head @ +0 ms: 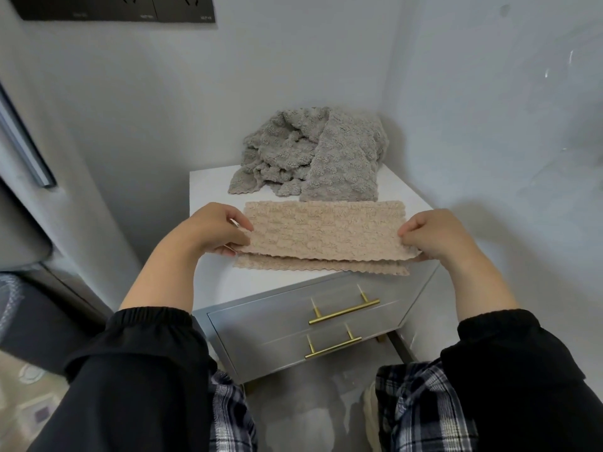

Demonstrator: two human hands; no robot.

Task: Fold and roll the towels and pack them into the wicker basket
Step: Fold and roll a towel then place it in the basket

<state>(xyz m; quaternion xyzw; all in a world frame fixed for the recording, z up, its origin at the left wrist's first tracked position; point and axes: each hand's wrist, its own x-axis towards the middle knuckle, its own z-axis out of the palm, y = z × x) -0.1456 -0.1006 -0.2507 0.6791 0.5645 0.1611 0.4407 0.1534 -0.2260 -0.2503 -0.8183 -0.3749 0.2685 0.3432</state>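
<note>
head view, reported near to far. nearest the camera: two black sleeves [140, 370] pushed up clear of the forearms, probably to keep the cuffs off the work, with plaid trousers [421, 409] below.

next, a grey cabinet [208, 190] with a white top. its two drawers [261, 340] are closed and have brass handles [344, 310].

on the front half of that top lies the beige towel [323, 231], doubled lengthwise into a long strip. the left hand [215, 228] pinches the strip's left end, thumb on top and fingers curled beneath. the right hand [430, 234] grips the right end the same way. the upper layer is raised a little at its near edge, and the lower layer's scalloped edge shows beneath it, closer to the camera. judgement: gripping both ends keeps the layer taut and level, so the edges can be squared before it is laid down. the fold is under way and rolling has not begun.

behind it, the grey towel [313, 154] sits in a loose, unfolded heap at the back of the top, in the corner of the wall [326, 60]. whether its front edge touches the beige towel cannot be told. judgement: it sits there to leave the front free as working space.

farthest, a dark socket panel [114, 8] is on the wall. the wicker basket is not in view.
</note>
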